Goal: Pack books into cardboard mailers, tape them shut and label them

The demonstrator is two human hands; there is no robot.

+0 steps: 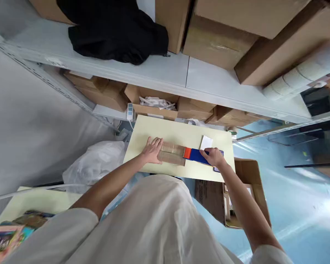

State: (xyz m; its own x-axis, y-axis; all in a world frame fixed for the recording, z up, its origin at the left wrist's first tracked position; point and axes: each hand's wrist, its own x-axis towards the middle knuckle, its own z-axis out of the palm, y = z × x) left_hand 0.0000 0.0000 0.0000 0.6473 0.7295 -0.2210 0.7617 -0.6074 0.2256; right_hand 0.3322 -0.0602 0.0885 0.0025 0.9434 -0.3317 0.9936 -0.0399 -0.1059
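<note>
A small flat cardboard box (172, 154) lies on the pale yellow table, with a shiny strip running along its top. Spread flat, the fingers of my left hand (153, 149) press on the box's left end. My right hand (213, 157) is closed around a blue tape dispenser (198, 156) with an orange end (187, 152), which touches the box's right end. Just beyond my right hand is a white paper slip (206, 142). Partly hidden under that hand is a dark-edged flat object (216, 169) that I cannot make out.
The table (154, 126) stands against a shelf (165, 79) loaded with cartons and a black cloth (118, 33). An open carton (250, 172) sits on the floor at right. To the left lies a white plastic bag (96, 163).
</note>
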